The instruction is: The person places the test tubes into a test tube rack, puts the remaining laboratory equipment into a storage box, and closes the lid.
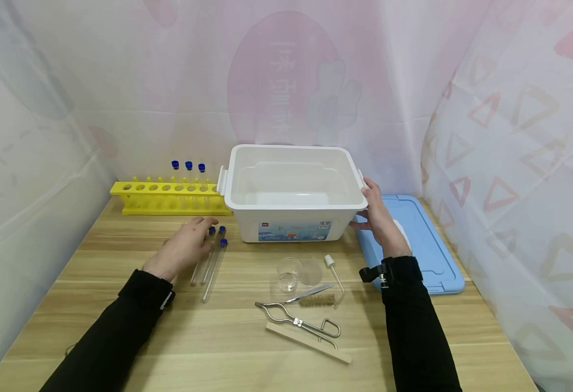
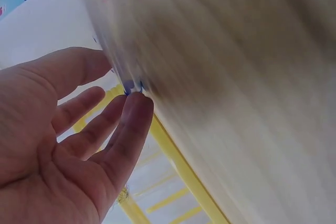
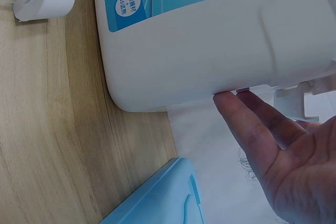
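In the head view, my left hand [image 1: 183, 247] is over several capped test tubes [image 1: 213, 272] lying on the table, its fingertips right at their blue caps. The left wrist view shows the thumb and fingers of that hand [image 2: 89, 124] apart, with blue caps [image 2: 131, 86] just beyond the fingertips. My right hand [image 1: 379, 218] is at the right end of a white plastic bin [image 1: 291, 224] with a blue label. Its nearly straight fingers [image 3: 244, 124] touch the bin's side below the white handle clip [image 3: 291, 103].
A yellow test tube rack [image 1: 169, 209] holding three capped tubes stands behind my left hand. The blue lid [image 1: 428, 245] lies at right. In front are glass dishes [image 1: 288, 269], a stoppered bent tube [image 1: 337, 280], tweezers [image 1: 311, 292], a brush [image 1: 317, 300], crucible tongs [image 1: 296, 321] and a wooden strip [image 1: 308, 343].
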A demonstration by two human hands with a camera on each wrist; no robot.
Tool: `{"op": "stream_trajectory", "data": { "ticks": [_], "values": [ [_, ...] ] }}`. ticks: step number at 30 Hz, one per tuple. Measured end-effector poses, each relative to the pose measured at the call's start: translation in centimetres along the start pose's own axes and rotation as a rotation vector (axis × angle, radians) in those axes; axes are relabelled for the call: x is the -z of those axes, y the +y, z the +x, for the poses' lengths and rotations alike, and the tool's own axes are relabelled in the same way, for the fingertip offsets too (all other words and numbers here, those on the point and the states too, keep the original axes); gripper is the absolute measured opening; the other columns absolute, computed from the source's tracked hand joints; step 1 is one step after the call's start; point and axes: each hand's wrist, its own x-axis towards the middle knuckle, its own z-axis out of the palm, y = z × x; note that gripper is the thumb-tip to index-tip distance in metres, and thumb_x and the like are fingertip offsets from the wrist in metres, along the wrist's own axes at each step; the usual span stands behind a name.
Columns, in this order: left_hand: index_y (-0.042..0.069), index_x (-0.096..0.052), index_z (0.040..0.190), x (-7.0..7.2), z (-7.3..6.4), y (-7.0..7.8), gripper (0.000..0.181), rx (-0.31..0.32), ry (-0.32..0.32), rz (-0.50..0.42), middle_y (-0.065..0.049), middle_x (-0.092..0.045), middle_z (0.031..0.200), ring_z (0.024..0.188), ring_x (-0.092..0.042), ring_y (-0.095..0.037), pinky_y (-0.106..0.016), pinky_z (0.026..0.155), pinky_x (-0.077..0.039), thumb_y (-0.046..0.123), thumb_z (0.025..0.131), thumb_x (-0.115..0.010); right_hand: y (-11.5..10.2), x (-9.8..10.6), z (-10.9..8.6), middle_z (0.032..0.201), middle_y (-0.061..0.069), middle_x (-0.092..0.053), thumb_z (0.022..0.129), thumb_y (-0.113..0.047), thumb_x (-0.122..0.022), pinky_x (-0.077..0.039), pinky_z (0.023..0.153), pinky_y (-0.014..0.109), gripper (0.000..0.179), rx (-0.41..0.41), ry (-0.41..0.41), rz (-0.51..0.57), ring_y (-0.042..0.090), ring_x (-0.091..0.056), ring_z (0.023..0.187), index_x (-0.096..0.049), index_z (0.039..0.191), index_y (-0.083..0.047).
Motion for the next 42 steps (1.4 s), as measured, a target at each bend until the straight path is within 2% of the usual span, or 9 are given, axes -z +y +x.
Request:
{"op": "stream_trajectory", "data": {
  "ticks": [6, 12, 16, 22, 28, 33, 38, 42],
  "values": [
    [-0.006, -0.054, 0.166, 0.7, -0.2, -0.1, 0.059, 0.002, -0.044, 0.002, -0.039, -0.059, 0.166, 0.153, -0.061, -0.058, -0.074, 0.126, -0.055, 0.011, 0.114, -0.075, 0.0, 0.0, 0.0, 0.187, 0.022, -0.035, 0.121, -0.066, -0.041, -0.047, 0.130, 0.084, 0.080, 0.002, 0.005, 0.006, 0.057, -0.054, 0.163, -0.003, 0.188, -0.044],
    [-0.011, -0.061, 0.156, 1.2, -0.2, -0.4, 0.048, -0.059, -0.048, 0.055, -0.038, -0.070, 0.149, 0.139, -0.071, -0.054, -0.069, 0.118, -0.062, 0.007, 0.113, -0.074, 0.0, 0.0, 0.1, 0.187, 0.022, -0.034, 0.121, -0.066, -0.041, -0.047, 0.130, 0.083, 0.081, 0.002, 0.004, 0.005, 0.057, -0.053, 0.163, -0.002, 0.188, -0.044],
    [-0.013, -0.063, 0.154, 1.6, -0.2, -0.5, 0.046, -0.082, -0.065, 0.088, -0.036, -0.074, 0.141, 0.131, -0.075, -0.051, -0.067, 0.113, -0.065, 0.002, 0.111, -0.073, 0.0, 0.0, 0.0, 0.187, 0.022, -0.034, 0.120, -0.067, -0.041, -0.047, 0.130, 0.083, 0.081, 0.002, 0.004, 0.004, 0.057, -0.053, 0.163, -0.003, 0.188, -0.044],
    [-0.012, -0.065, 0.152, 2.3, -0.2, -0.7, 0.046, -0.077, -0.133, 0.107, -0.033, -0.076, 0.133, 0.117, -0.076, -0.039, -0.061, 0.104, -0.068, 0.002, 0.109, -0.075, 0.0, 0.0, 0.1, 0.186, 0.021, -0.036, 0.120, -0.068, -0.043, -0.049, 0.129, 0.083, 0.082, -0.002, 0.010, 0.001, 0.056, -0.055, 0.161, -0.004, 0.188, -0.043],
    [-0.010, -0.064, 0.154, 2.7, -0.1, -1.0, 0.047, -0.065, -0.164, 0.088, -0.034, -0.075, 0.139, 0.117, -0.074, -0.037, -0.060, 0.105, -0.068, 0.002, 0.109, -0.074, -0.1, -0.1, 0.1, 0.189, 0.021, -0.033, 0.120, -0.067, -0.043, -0.049, 0.130, 0.082, 0.083, -0.004, 0.007, 0.003, 0.056, -0.054, 0.162, -0.002, 0.188, -0.043],
    [-0.008, -0.059, 0.161, 3.2, 0.2, -1.3, 0.053, -0.045, -0.141, 0.050, -0.035, -0.073, 0.147, 0.129, -0.075, -0.045, -0.063, 0.108, -0.068, 0.001, 0.110, -0.072, -0.1, -0.1, 0.0, 0.189, 0.021, -0.032, 0.120, -0.067, -0.043, -0.047, 0.131, 0.083, 0.084, -0.006, 0.004, 0.010, 0.057, -0.053, 0.163, -0.001, 0.188, -0.043],
    [-0.009, -0.058, 0.160, 4.4, 0.2, -1.5, 0.055, -0.072, -0.089, 0.047, -0.035, -0.073, 0.142, 0.126, -0.075, -0.049, -0.065, 0.106, -0.068, -0.001, 0.108, -0.075, -0.1, -0.1, 0.1, 0.189, 0.020, -0.031, 0.119, -0.068, -0.044, -0.048, 0.130, 0.082, 0.084, -0.008, 0.003, 0.006, 0.056, -0.054, 0.162, -0.001, 0.188, -0.043],
    [-0.008, -0.056, 0.162, 5.7, 0.0, -1.7, 0.058, -0.062, -0.079, 0.037, -0.035, -0.072, 0.145, 0.127, -0.075, -0.048, -0.065, 0.106, -0.068, 0.000, 0.109, -0.076, -0.2, -0.2, 0.1, 0.189, 0.019, -0.031, 0.119, -0.068, -0.045, -0.049, 0.130, 0.082, 0.084, -0.012, 0.007, 0.007, 0.055, -0.055, 0.161, -0.002, 0.188, -0.044]
  ]
}}
